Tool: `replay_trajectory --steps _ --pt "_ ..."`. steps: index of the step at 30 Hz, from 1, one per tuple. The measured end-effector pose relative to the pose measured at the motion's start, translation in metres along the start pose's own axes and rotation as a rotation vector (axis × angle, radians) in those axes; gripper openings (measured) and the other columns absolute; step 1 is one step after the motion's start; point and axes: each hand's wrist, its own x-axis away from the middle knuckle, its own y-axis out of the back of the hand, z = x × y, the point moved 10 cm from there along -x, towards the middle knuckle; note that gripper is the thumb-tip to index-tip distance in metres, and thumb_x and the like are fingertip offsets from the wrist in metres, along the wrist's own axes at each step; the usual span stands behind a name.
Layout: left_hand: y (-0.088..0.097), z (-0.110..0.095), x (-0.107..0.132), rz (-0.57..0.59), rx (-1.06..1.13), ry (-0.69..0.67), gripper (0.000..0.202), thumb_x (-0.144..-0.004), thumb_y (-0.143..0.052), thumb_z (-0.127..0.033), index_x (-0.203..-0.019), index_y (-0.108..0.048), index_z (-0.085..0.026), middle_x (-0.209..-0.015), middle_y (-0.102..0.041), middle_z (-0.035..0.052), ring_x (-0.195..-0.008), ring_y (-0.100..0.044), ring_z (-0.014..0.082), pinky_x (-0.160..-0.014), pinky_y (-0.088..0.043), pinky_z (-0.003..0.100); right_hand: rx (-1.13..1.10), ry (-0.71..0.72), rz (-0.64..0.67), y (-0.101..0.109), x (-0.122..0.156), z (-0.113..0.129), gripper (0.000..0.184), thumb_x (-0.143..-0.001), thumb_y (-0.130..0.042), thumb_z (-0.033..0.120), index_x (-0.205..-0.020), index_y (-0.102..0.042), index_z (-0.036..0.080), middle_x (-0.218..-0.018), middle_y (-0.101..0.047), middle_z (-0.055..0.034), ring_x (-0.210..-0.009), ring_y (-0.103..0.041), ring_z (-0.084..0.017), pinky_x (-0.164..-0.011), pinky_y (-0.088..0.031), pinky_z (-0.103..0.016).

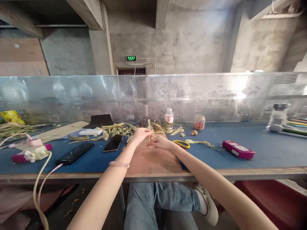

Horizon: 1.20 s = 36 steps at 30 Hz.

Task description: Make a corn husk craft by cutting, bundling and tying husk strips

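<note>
My left hand (141,134) and my right hand (160,142) meet above a brown board (153,161) on the blue table (263,150). Both pinch a thin pale green leaf strip (149,126) that stands upright between the fingers. The left fingers close on it higher up, the right fingers lower down. A pale bangle (119,164) sits on my left forearm. A heap of more leaf strips (134,128) lies just behind the hands.
Two dark phones (74,153) (113,143) and a white power bank (90,132) lie at the left. Yellow scissors (181,143), a pink box (238,149), a small bottle (169,116) and a jar (199,122) are on the right. A perforated metal screen (216,95) backs the table.
</note>
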Motion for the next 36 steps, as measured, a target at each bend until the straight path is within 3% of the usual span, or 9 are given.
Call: replay_trajectory --steps 4,6,8,12,18,23,30,36 --pt "0.006 -0.003 -0.003 -0.007 -0.038 -0.034 0.021 -0.065 -0.071 -0.031 -0.076 -0.069 -0.013 -0.075 -0.072 0.0084 -0.073 -0.068 0.0212 -0.075 -0.052 0.035 0.205 -0.049 -0.305 0.032 0.004 -0.006 0.034 -0.09 -0.042 0.036 -0.095 -0.068 0.014 -0.073 -0.06 -0.0065 -0.072 -0.051 -0.018 -0.067 -0.039 -0.027" --pt "0.005 -0.003 -0.003 0.01 -0.055 -0.05 0.023 -0.066 -0.071 -0.032 -0.079 -0.07 -0.013 -0.078 -0.073 0.0087 -0.075 -0.067 0.0213 -0.075 -0.052 0.034 0.293 -0.049 -0.446 0.049 0.012 -0.004 0.034 -0.092 -0.037 0.028 -0.111 -0.062 0.013 -0.093 -0.06 -0.0136 -0.092 -0.049 -0.024 -0.08 -0.037 -0.035" --pt "0.003 -0.003 -0.003 0.036 -0.068 -0.063 0.025 -0.066 -0.07 -0.033 -0.081 -0.07 -0.013 -0.079 -0.073 0.0086 -0.076 -0.067 0.0214 -0.076 -0.052 0.034 0.354 -0.004 -0.501 0.057 0.016 0.001 0.036 -0.09 -0.04 0.024 -0.122 -0.055 0.016 -0.108 -0.056 -0.0154 -0.105 -0.042 -0.027 -0.089 -0.033 -0.041" --pt "-0.005 -0.004 -0.002 0.086 -0.108 -0.079 0.026 -0.065 -0.072 -0.032 -0.083 -0.071 -0.013 -0.078 -0.073 0.0073 -0.075 -0.066 0.0211 -0.075 -0.051 0.034 0.377 0.111 -0.467 0.048 0.013 0.003 0.046 -0.083 -0.049 0.018 -0.129 -0.05 0.024 -0.115 -0.054 -0.0106 -0.107 -0.043 -0.026 -0.095 -0.032 -0.043" --pt "-0.017 -0.01 0.002 0.155 -0.137 -0.083 0.021 -0.062 -0.075 -0.029 -0.075 -0.07 -0.012 -0.075 -0.072 0.0068 -0.073 -0.064 0.0206 -0.073 -0.05 0.032 0.282 0.176 -0.427 0.03 0.002 -0.002 0.069 -0.075 -0.065 0.029 -0.138 -0.038 0.018 -0.123 -0.049 -0.0136 -0.112 -0.047 -0.027 -0.095 -0.039 -0.042" --pt "-0.015 -0.005 0.001 0.113 -0.092 -0.053 0.026 -0.06 -0.076 -0.03 -0.075 -0.062 -0.014 -0.074 -0.069 0.0054 -0.07 -0.063 0.0182 -0.067 -0.049 0.03 0.19 0.153 -0.462 0.034 0.002 -0.004 0.057 -0.082 -0.06 0.028 -0.135 -0.042 0.019 -0.118 -0.054 -0.0127 -0.105 -0.053 -0.023 -0.088 -0.046 -0.036" --pt "-0.012 0.006 -0.001 0.06 -0.012 0.011 0.036 -0.055 -0.079 -0.028 -0.067 -0.047 -0.017 -0.058 -0.057 -0.0045 -0.056 -0.056 0.0113 -0.059 -0.045 0.025 0.15 0.101 -0.523 0.037 0.0 -0.014 0.048 -0.08 -0.062 0.023 -0.127 -0.053 0.018 -0.109 -0.06 -0.0108 -0.099 -0.054 -0.022 -0.088 -0.044 -0.037" --pt "-0.024 0.002 0.005 0.178 0.134 0.085 0.029 -0.065 -0.072 -0.037 -0.073 -0.055 -0.015 -0.073 -0.066 0.0047 -0.071 -0.063 0.0167 -0.073 -0.048 0.031 0.145 0.062 -0.554 0.044 0.002 -0.017 0.045 -0.079 -0.063 0.018 -0.123 -0.056 0.02 -0.108 -0.062 -0.0085 -0.101 -0.052 -0.022 -0.091 -0.041 -0.036"
